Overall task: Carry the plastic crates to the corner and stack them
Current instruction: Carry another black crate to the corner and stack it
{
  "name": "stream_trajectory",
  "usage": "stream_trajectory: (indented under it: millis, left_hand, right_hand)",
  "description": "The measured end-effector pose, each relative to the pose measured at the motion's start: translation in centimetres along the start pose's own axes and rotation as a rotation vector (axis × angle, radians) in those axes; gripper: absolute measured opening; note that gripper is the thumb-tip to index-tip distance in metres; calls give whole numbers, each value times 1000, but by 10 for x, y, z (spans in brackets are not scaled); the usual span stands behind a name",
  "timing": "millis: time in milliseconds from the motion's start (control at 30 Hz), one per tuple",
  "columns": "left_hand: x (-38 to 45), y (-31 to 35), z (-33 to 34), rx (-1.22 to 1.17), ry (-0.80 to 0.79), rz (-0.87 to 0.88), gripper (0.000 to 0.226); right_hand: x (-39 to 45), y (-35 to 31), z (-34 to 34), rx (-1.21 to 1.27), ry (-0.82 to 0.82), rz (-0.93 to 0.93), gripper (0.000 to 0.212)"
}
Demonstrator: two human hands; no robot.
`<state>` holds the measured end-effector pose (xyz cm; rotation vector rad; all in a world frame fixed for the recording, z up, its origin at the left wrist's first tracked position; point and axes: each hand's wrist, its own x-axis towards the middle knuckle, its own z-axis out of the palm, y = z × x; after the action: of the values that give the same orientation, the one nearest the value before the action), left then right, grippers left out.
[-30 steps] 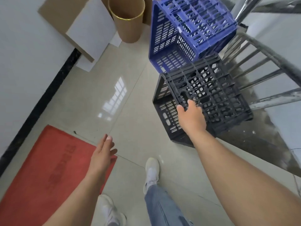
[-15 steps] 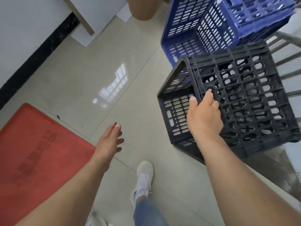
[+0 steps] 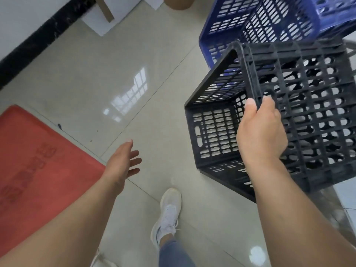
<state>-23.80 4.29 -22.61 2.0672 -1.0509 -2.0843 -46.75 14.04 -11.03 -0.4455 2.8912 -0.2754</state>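
Right hand [image 3: 260, 130] clamps the edge of the black crate [image 3: 300, 112], thumb on one face and fingers hooked through the lattice of the other, likely for a one-handed carry. The crate lies tipped on its side, its mouth facing left. Left hand [image 3: 123, 162] hangs unclenched and empty over the tiled floor [image 3: 119, 74], perhaps for balance. The blue crate [image 3: 269, 26] sits just behind, also tipped, beside a red mat [image 3: 38, 160].
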Motion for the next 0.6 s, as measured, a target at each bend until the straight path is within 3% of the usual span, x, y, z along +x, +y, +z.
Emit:
stream_trajectory:
  millis: [333, 600]
  left_hand:
    - [-14, -20, -116, -89, 94, 46, 44]
    - [-25, -65, -229, -192, 212, 62, 46]
  right_hand:
    - [-81, -69, 13, 22, -31, -37, 53]
    - [-168, -148, 12, 76, -106, -264, 48]
